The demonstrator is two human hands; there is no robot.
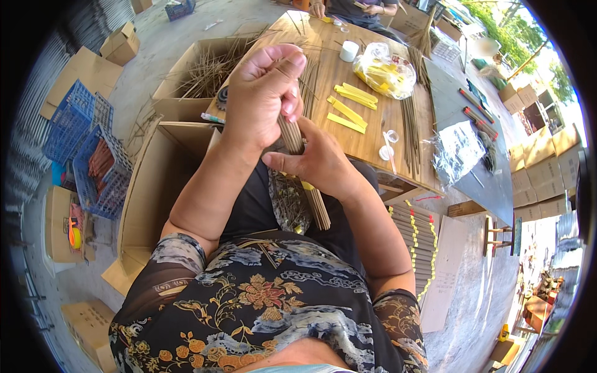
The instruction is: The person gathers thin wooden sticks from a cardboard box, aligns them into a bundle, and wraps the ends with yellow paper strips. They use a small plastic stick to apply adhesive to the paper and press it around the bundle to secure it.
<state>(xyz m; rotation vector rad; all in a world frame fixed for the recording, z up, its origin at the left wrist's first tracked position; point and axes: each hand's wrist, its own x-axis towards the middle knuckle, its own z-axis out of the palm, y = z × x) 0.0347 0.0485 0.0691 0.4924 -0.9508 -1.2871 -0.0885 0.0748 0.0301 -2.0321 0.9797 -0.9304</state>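
A bundle of thin brown sticks (pixel 318 208), looking like incense sticks, slants over my lap. At its upper end my left hand (pixel 264 93) is closed, fingers curled round the sticks, which hides their tips. Lower down, my right hand (pixel 323 163) wraps the middle of the bundle, thumb on the near side. A bit of yellow band (pixel 306 185) shows on the sticks just below the right hand. Under the bundle, a clear plastic sheet with stick scraps (pixel 289 202) lies on my lap. Yellow paper strips (pixel 356 96) rest on the wooden table (pixel 373 140) ahead.
A bag of yellow strips (pixel 385 71), a white jar (pixel 349 51) and loose sticks (pixel 410 124) are on the table. Cardboard boxes (pixel 163 161) stand at my left, one with sticks. Finished-looking bundles (pixel 413 242) lie at my right. Across the table, a person's hands (pixel 373 9) work.
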